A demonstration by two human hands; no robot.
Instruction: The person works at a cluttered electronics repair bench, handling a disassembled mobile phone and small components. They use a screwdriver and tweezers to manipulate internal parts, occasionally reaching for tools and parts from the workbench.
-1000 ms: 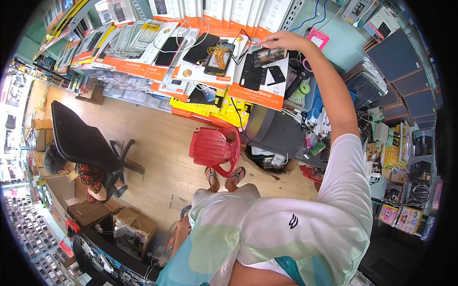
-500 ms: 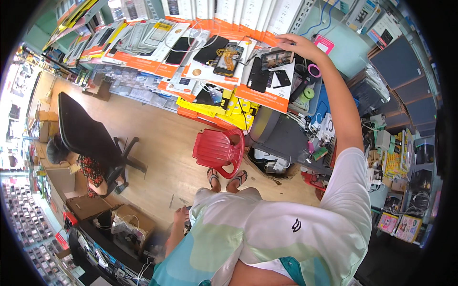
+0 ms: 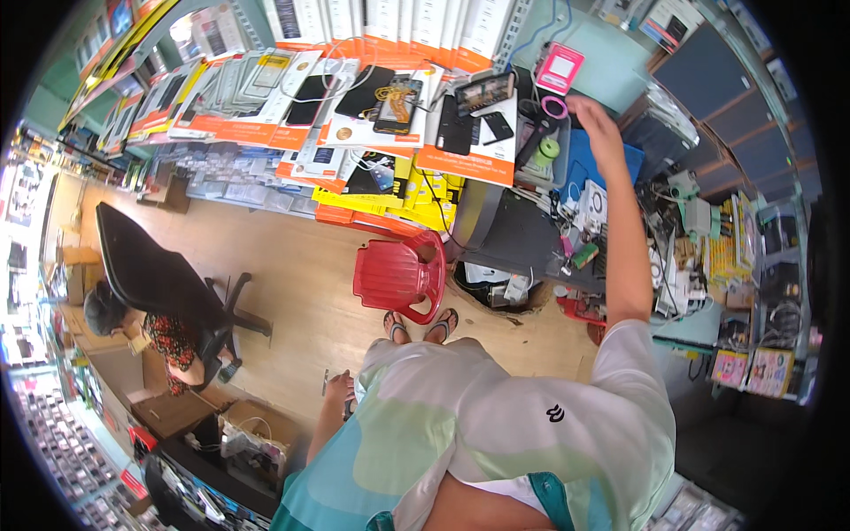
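My right hand reaches over the right end of the display counter with its fingers stretched out and nothing visible in them. Its fingertips are close to a pink ring, apart from it as far as I can see. Left of the ring, a phone with a lit picture on its screen leans tilted on the counter. A black phone and a smaller dark phone on a white card lie below it. My left hand hangs low beside my left thigh, its fingers partly hidden.
Orange-and-white packages cover the counter's front edge. A red plastic chair stands ahead of my feet. A pink-framed card and a green roll are near my right hand. At left, a person sits by a black office chair.
My right hand has left the tilted phone and moved right and down, past the pink ring. The phone stays on the counter. My view has shifted slightly.
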